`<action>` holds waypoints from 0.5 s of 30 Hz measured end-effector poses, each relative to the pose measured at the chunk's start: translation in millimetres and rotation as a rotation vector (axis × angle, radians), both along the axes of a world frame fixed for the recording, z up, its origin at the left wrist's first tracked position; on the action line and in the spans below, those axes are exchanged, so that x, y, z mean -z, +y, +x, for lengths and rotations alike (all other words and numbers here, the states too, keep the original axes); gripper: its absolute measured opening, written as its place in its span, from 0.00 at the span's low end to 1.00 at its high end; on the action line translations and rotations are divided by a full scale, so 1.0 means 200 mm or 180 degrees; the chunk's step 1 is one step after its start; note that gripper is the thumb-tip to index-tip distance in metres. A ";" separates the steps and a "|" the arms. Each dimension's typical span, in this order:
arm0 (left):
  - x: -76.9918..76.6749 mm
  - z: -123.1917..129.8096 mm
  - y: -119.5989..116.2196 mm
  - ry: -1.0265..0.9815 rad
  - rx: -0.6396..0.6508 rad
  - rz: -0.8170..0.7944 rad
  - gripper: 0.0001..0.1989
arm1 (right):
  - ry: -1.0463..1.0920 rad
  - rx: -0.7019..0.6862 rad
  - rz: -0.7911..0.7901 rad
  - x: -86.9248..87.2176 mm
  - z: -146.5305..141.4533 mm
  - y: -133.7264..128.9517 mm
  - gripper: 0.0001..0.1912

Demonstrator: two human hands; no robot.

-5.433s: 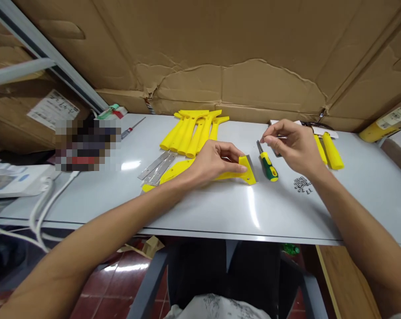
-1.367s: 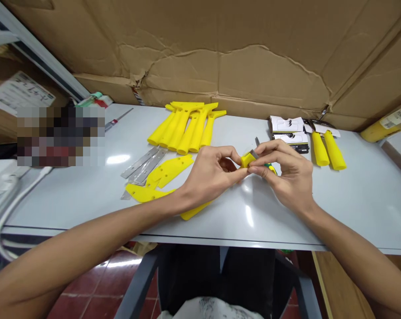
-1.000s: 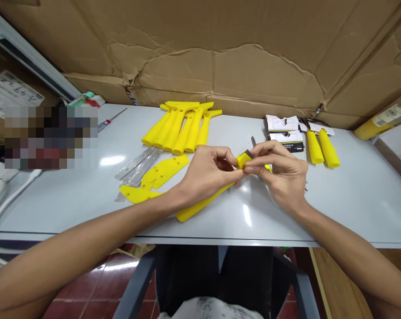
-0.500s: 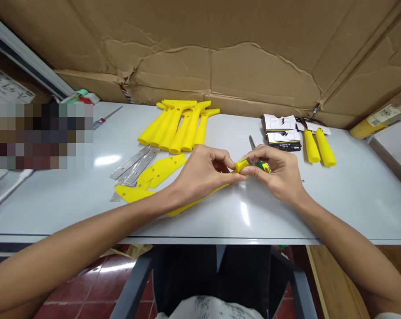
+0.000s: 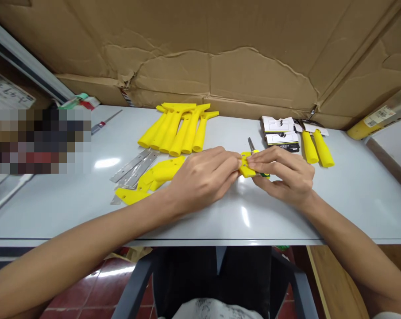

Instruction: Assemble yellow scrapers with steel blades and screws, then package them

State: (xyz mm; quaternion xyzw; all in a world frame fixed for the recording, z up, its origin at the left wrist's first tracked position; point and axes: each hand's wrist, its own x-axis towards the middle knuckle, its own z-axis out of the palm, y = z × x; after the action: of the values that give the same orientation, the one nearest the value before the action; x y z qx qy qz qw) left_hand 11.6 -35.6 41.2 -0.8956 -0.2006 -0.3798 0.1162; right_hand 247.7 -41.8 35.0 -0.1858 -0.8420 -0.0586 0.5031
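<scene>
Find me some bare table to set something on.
Bare table: right of the right forearm, the back stretch between piled yellow handles and the packages, and the front strip between both forearms. Crowded: around the blades and flat yellow pieces, and between left hand and right hand.

Between the left hand (image 5: 205,177) and right hand (image 5: 283,175), the angled yellow scraper head (image 5: 246,171) is smooth plastic; left of the left hand, the flat silvery drilled blades (image 5: 138,169) are shiny metal. Beneath both hands, the pale grey tabletop (image 5: 207,226) is glossy; beyond them, the tall brown cardboard panel (image 5: 253,75) is matt and creased
</scene>
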 end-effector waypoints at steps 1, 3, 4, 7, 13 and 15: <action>0.01 0.00 0.01 0.0005 -0.0006 0.0248 0.02 | -0.0083 0.0032 0.0128 0.00 0.00 0.00 0.13; 0.02 0.00 0.03 -0.0045 0.0020 0.0708 0.03 | -0.0254 0.0116 0.0380 0.01 0.01 0.01 0.10; 0.03 0.00 0.04 -0.0082 0.0038 0.0893 0.03 | -0.0359 0.0166 0.0503 0.01 0.01 0.01 0.09; 0.05 -0.01 0.06 -0.0117 0.0124 0.1215 0.03 | -0.0659 0.0268 0.0841 -0.01 0.01 -0.01 0.06; 0.06 -0.02 0.09 -0.0081 0.0342 0.1384 0.04 | -0.0892 0.0367 0.1136 0.01 -0.02 -0.04 0.06; 0.07 -0.03 0.10 -0.0039 0.0329 0.1377 0.04 | -0.0863 0.0335 0.1095 0.02 -0.02 -0.02 0.04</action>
State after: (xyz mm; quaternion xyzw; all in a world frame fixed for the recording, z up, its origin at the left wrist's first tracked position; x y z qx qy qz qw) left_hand 6.6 -15.9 27.0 -0.8565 -0.0689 -0.4248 0.2848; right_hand 242.7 -45.8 30.9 -0.1313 -0.8686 -0.2520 0.4059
